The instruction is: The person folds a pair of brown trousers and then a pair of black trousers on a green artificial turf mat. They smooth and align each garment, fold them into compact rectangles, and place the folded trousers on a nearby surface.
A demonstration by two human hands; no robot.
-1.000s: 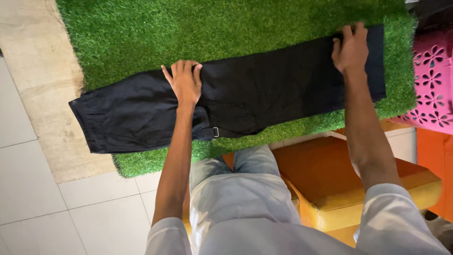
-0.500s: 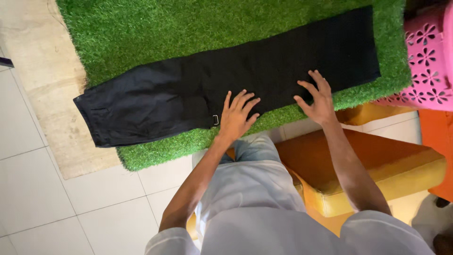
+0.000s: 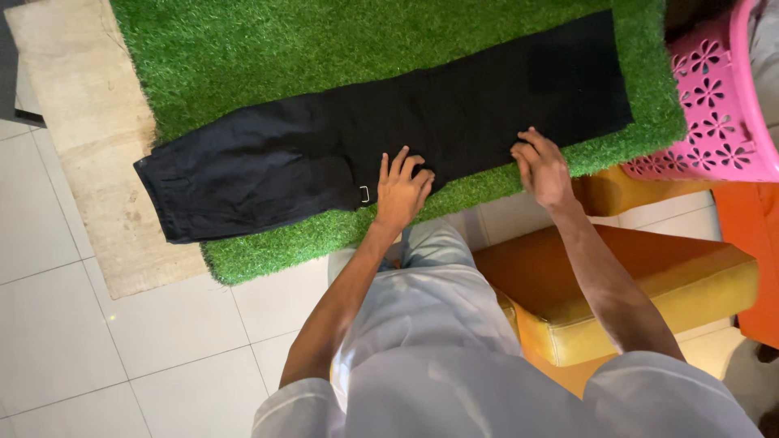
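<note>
Black trousers (image 3: 389, 138) lie flat along a green turf mat (image 3: 324, 49). The left hand (image 3: 400, 193) and right hand (image 3: 541, 168) press its near edge, fingers spread, gripping nothing. A pink basket (image 3: 714, 113) stands at the mat's right end.

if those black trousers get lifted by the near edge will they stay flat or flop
The black cloth trousers would likely flop and sag: they lie creased on the green artificial turf mat. The turf probably grips them. They are probably light for their size.

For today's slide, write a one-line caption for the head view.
Both hands, left and right, rest on the near edge of black trousers spread on a green turf mat.
</note>
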